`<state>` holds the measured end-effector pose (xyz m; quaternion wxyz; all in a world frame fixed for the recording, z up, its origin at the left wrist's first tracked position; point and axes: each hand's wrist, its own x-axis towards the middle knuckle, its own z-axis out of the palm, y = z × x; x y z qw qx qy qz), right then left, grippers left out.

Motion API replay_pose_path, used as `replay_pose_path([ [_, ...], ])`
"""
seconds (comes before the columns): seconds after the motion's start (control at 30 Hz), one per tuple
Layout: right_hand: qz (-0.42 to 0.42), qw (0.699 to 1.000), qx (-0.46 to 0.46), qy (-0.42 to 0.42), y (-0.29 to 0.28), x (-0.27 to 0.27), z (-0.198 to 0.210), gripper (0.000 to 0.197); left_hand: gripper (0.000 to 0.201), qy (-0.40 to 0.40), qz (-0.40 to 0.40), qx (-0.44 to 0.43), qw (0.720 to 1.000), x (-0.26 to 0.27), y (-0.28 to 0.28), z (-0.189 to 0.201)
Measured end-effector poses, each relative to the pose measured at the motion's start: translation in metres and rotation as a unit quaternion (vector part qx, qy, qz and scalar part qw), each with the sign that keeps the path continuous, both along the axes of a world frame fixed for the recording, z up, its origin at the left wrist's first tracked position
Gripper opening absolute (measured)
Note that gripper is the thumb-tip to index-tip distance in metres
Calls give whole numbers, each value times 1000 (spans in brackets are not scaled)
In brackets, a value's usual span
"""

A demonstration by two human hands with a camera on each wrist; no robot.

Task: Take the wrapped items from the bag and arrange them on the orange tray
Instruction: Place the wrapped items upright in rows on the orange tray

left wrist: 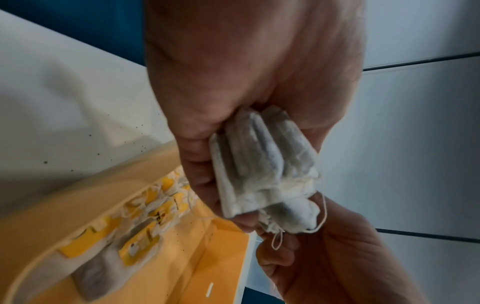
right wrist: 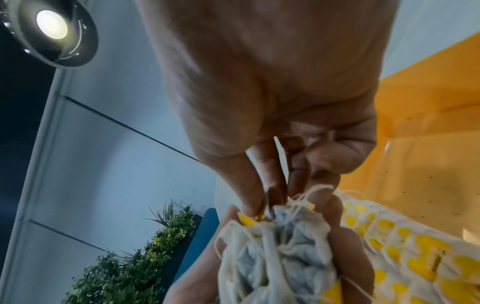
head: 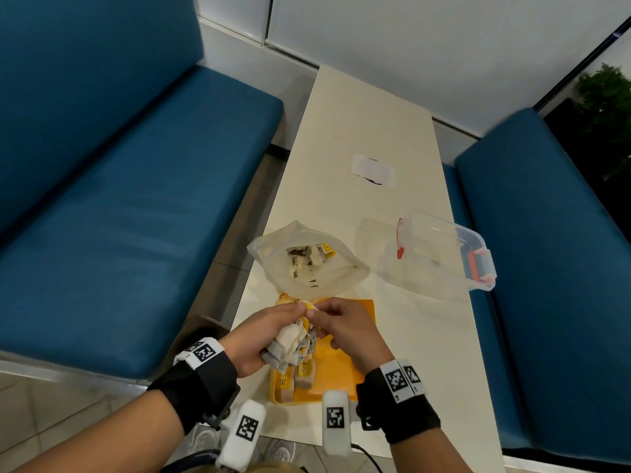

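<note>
Head view: my left hand (head: 254,339) is clenched round a bunch of tea bags (head: 290,346), held above the orange tray (head: 341,363) at the near end of the table (head: 368,131). My right hand (head: 345,324) pinches a yellow tag (head: 309,307) at the top of the bunch, thumb and forefinger closed on it, just beside the left thumb.

Left wrist view: the bunch (left wrist: 262,168) shows as grey-white paper sachets with white strings; below it, several tea bags with yellow tags (left wrist: 140,244) lie in a row along the tray's left side. The printing on these tags is too blurred for me to read.

Right wrist view: the fingertips (right wrist: 253,197) grip the tag and strings where the bunch (right wrist: 280,253) gathers; dark specks dot the tray floor (right wrist: 420,164).

Beyond the tray, touching its far edge, stands the clear plastic bag (head: 307,261), mouth open, with more sachets and yellow tags inside. To the right of it lies a clear lidded container with red clasps (head: 444,250). Farther off on the table is a white sticker (head: 374,170); its marking is illegible. Blue benches (head: 136,199) flank the table on both sides.
</note>
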<state>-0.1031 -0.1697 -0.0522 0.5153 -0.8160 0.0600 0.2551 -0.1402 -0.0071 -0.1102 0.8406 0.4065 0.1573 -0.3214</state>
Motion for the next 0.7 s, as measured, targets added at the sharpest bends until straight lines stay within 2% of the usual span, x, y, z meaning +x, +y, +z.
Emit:
replay_pose_path([
  [0.13, -24, 999, 9, -25, -3, 3, 0, 9, 44, -19, -9, 3, 1000, 2, -2, 3],
  [0.33, -29, 997, -17, -63, -9, 10, -3, 5, 61, -20, -13, 2, 1000, 2, 0, -9],
  [0.57, -21, 993, -29, -108, -13, 17, 4, 3, 46, 19, 5, -28, 999, 5, 0, -5],
  [0.7, -3, 985, -67, -157, -17, 22, 14, 7, 50, 24, 14, -8, 1000, 4, 3, -2],
])
